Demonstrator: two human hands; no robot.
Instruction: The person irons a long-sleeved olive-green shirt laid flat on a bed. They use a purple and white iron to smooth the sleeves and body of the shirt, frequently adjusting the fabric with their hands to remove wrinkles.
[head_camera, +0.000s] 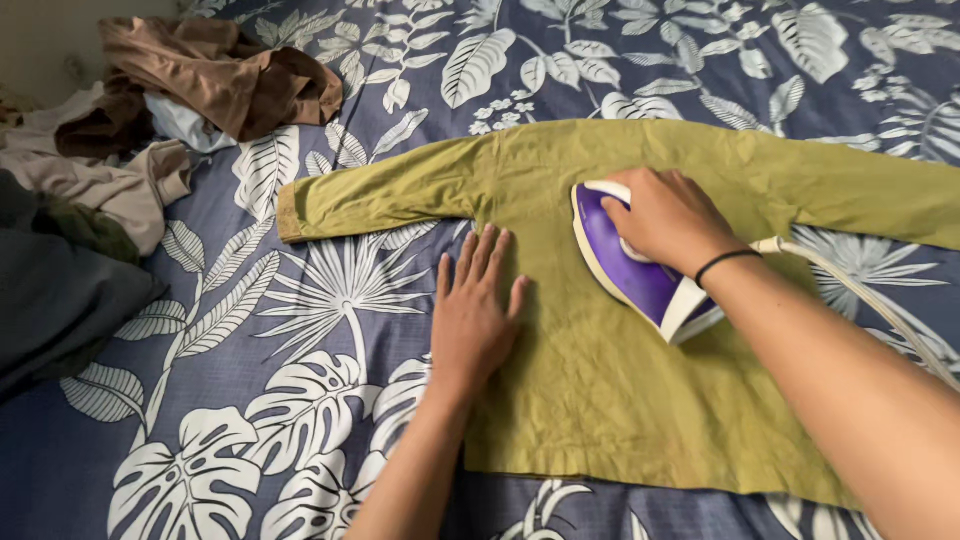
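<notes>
Shirt (600, 370): olive green, long-sleeved, spread flat on the bed (300, 400) over a blue sheet with white leaf print; one sleeve stretched toward the upper left, the other off to the right.

Iron (632, 262): purple and white, soleplate down on the shirt near the chest, cord (860, 290) trailing right.

Right hand (668, 218): closed round the iron's handle, black band at the wrist.

Left hand (474, 308): open, fingers spread, palm flat on the shirt's left edge, holding nothing, near the iron but apart from it.

Clothes pile (150, 120): brown, beige and dark items, heaped at upper left, well apart.

Handling, as judged: cloth best kept taut under the flat hand; fingers best kept clear of the soleplate; strokes away from the pinning hand to push creases out; cord kept off the ironed area; no lingering in one spot.
</notes>
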